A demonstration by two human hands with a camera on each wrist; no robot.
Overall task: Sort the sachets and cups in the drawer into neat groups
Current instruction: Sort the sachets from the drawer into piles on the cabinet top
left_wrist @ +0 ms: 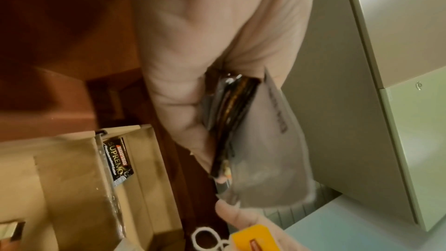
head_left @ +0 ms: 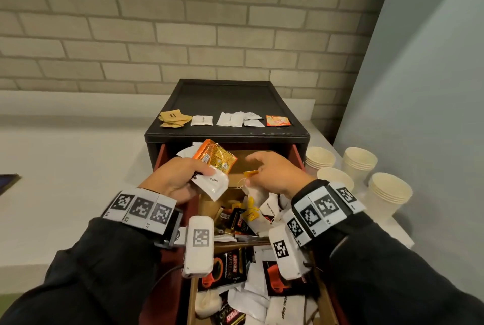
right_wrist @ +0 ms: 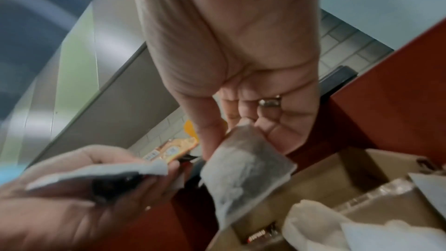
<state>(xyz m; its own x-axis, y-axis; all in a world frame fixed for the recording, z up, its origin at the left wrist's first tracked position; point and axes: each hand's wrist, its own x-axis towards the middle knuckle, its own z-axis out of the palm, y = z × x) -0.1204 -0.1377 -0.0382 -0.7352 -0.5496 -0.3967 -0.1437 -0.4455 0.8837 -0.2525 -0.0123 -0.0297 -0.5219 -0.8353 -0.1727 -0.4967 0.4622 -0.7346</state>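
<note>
My left hand grips a fan of sachets over the open drawer: a white coffee sachet in front, an orange sachet behind, a dark one between them. My right hand pinches a tea bag with a yellow tag, hanging just right of the left hand. The drawer below holds several mixed sachets, among them black coffee sachets and white sugar sachets.
On the black cabinet top lie sorted groups: brown sachets, white sachets, one orange sachet. Stacks of paper cups stand on the white counter to the right. A brick wall is behind.
</note>
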